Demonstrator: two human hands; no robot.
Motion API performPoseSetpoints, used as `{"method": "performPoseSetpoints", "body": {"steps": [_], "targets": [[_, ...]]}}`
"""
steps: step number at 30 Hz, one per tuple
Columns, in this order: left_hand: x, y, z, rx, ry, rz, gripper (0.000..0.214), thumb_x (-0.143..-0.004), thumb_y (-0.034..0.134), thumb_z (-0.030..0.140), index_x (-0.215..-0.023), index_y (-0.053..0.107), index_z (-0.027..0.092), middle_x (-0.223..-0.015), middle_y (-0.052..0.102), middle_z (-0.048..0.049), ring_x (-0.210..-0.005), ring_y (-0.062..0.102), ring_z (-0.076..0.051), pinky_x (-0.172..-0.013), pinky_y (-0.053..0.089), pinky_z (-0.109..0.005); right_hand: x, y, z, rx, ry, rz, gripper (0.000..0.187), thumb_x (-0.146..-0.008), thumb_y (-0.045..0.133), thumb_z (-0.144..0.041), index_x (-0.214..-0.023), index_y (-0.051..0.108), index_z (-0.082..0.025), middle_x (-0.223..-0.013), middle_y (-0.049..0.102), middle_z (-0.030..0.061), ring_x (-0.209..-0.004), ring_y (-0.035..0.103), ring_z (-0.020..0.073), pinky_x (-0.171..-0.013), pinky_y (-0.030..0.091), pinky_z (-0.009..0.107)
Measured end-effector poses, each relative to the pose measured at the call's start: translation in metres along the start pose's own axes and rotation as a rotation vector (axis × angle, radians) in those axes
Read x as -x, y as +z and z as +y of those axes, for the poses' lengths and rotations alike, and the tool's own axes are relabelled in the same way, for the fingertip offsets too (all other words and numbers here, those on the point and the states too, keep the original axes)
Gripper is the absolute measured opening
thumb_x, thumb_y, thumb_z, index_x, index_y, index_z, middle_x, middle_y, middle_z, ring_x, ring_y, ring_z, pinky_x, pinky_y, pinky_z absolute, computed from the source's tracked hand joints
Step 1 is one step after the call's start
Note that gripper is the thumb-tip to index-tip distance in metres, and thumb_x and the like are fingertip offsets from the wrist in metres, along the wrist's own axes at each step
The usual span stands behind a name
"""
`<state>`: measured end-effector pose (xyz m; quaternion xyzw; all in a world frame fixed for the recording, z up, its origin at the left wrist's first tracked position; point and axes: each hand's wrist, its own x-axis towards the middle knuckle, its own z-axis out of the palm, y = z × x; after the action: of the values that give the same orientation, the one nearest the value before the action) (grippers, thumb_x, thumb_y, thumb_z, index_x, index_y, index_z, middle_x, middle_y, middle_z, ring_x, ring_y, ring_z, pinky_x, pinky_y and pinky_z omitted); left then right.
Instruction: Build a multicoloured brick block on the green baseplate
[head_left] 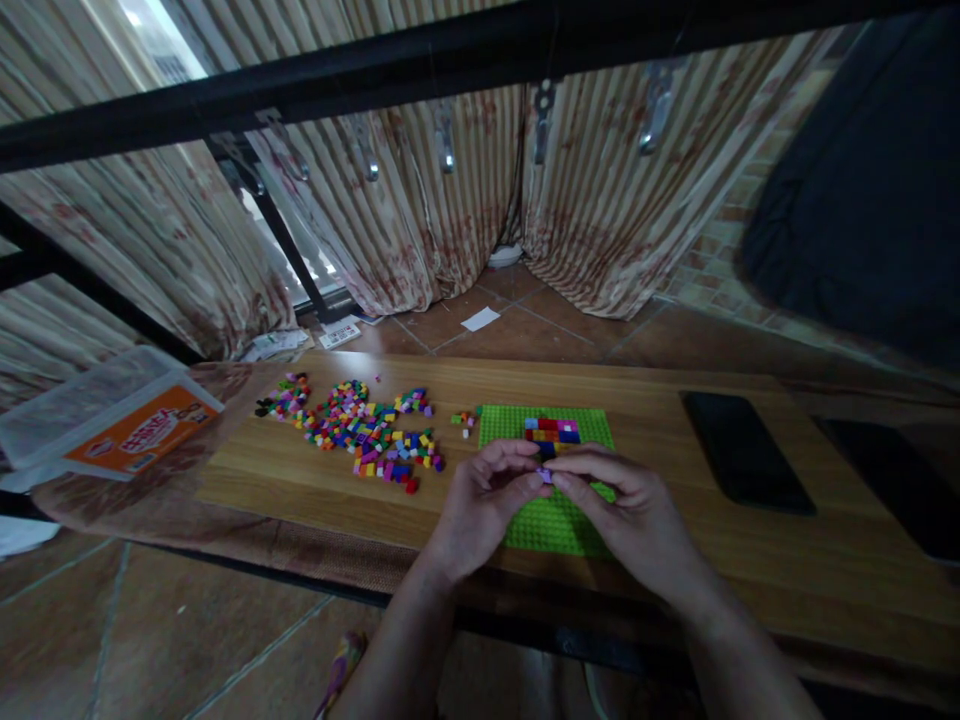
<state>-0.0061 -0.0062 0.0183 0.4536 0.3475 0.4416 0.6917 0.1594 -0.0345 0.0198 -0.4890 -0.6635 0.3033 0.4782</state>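
Observation:
Between the fingertips of both my hands is a small purple toy brick (pixel 544 476). My left hand (pixel 491 490) pinches it from the left, and my right hand (pixel 626 505) pinches it from the right. Both hands are over a green studded baseplate (pixel 555 535). Near the plate's far side sits a block of joined bricks (pixel 551 430) in red, orange, blue and other colours; my fingers hide its near part. A few loose bricks (pixel 466 420) lie just left of the plate.
A wide spread of loose coloured bricks (pixel 375 420) covers the left part of the wooden board (pixel 637 400). Beyond its left end stands a clear plastic box (pixel 112 410) with an orange label. A black phone (pixel 746 450) and another dark flat object (pixel 892 480) lie to the right.

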Motion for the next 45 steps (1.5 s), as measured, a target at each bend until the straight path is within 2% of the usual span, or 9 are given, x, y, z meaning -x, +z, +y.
{"method": "performPoseSetpoints", "body": {"steps": [7, 16, 26, 30, 33, 36, 39, 42, 45], "targets": [[-0.001, 0.000, -0.002, 0.116, -0.015, 0.026, 0.034, -0.067, 0.082, 0.024, -0.098, 0.070, 0.016, -0.082, 0.069, -0.0022, -0.069, 0.061, -0.010, -0.073, 0.049, -0.027, 0.000, 0.000, -0.002, -0.031, 0.012, 0.015, 0.011, -0.085, 0.066, -0.033, -0.087, 0.073, -0.025, -0.085, 0.070, 0.0024, -0.081, 0.065, 0.0165, -0.073, 0.053, 0.030], [-0.002, -0.001, -0.005, 0.136, -0.038, 0.003, 0.036, -0.067, 0.082, 0.023, -0.100, 0.071, 0.017, -0.083, 0.071, -0.0029, -0.071, 0.062, -0.012, -0.075, 0.047, -0.028, 0.003, -0.001, -0.001, -0.011, 0.027, -0.012, 0.019, -0.085, 0.066, -0.035, -0.101, 0.072, -0.026, -0.089, 0.068, 0.0024, -0.079, 0.062, 0.0156, -0.071, 0.052, 0.029], [0.000, 0.002, -0.006, 0.180, -0.063, -0.037, 0.037, -0.065, 0.083, 0.021, -0.100, 0.071, 0.018, -0.084, 0.070, -0.0017, -0.075, 0.062, -0.011, -0.079, 0.046, -0.028, 0.005, -0.006, 0.001, 0.003, 0.043, -0.032, 0.017, -0.081, 0.070, -0.034, -0.097, 0.073, -0.029, -0.094, 0.069, 0.0015, -0.082, 0.063, 0.0156, -0.072, 0.052, 0.027], [0.000, 0.003, -0.006, 0.175, -0.085, -0.018, 0.036, -0.064, 0.083, 0.021, -0.098, 0.071, 0.016, -0.082, 0.069, -0.0014, -0.073, 0.063, -0.011, -0.076, 0.046, -0.026, 0.005, -0.008, 0.002, 0.049, 0.079, -0.009, 0.018, -0.080, 0.070, -0.039, -0.091, 0.072, -0.026, -0.084, 0.069, 0.0016, -0.076, 0.062, 0.0164, -0.069, 0.052, 0.028], [-0.001, 0.002, -0.003, 0.162, -0.105, 0.050, 0.033, -0.066, 0.081, 0.024, -0.096, 0.070, 0.014, -0.081, 0.070, -0.0028, -0.069, 0.065, -0.011, -0.073, 0.048, -0.027, 0.004, -0.013, 0.008, 0.127, 0.118, 0.060, 0.022, -0.080, 0.069, -0.043, -0.092, 0.072, -0.025, -0.085, 0.068, 0.0024, -0.075, 0.062, 0.0175, -0.071, 0.051, 0.031], [-0.003, -0.002, 0.000, 0.114, -0.091, 0.221, 0.025, -0.069, 0.077, 0.023, -0.090, 0.070, 0.012, -0.076, 0.070, -0.0031, -0.065, 0.063, -0.010, -0.070, 0.048, -0.025, 0.003, -0.019, 0.020, 0.247, 0.139, 0.147, 0.024, -0.079, 0.068, -0.046, -0.091, 0.073, -0.025, -0.089, 0.067, 0.0030, -0.075, 0.061, 0.0176, -0.071, 0.050, 0.033], [-0.005, -0.006, 0.000, 0.061, -0.071, 0.374, 0.017, -0.068, 0.073, 0.019, -0.084, 0.069, 0.012, -0.071, 0.068, -0.0014, -0.062, 0.061, -0.009, -0.065, 0.047, -0.023, 0.003, -0.022, 0.030, 0.317, 0.140, 0.168, 0.024, -0.078, 0.068, -0.046, -0.090, 0.073, -0.025, -0.094, 0.066, 0.0035, -0.076, 0.061, 0.0175, -0.070, 0.049, 0.033], [-0.006, -0.007, -0.002, -0.001, -0.087, 0.425, 0.016, -0.068, 0.071, 0.017, -0.083, 0.069, 0.013, -0.071, 0.068, -0.0004, -0.062, 0.060, -0.009, -0.064, 0.046, -0.022, 0.003, -0.018, 0.034, 0.302, 0.117, 0.148, 0.022, -0.079, 0.068, -0.044, -0.090, 0.074, -0.026, -0.098, 0.064, 0.0038, -0.083, 0.062, 0.0185, -0.071, 0.050, 0.033], [-0.007, -0.006, -0.006, -0.087, -0.103, 0.409, 0.015, -0.069, 0.070, 0.017, -0.083, 0.070, 0.014, -0.069, 0.066, 0.0008, -0.060, 0.059, -0.009, -0.064, 0.045, -0.022, 0.002, -0.011, 0.034, 0.300, 0.072, 0.146, 0.018, -0.081, 0.068, -0.040, -0.091, 0.074, -0.027, -0.100, 0.063, 0.0039, -0.088, 0.063, 0.0194, -0.074, 0.051, 0.034]]}}
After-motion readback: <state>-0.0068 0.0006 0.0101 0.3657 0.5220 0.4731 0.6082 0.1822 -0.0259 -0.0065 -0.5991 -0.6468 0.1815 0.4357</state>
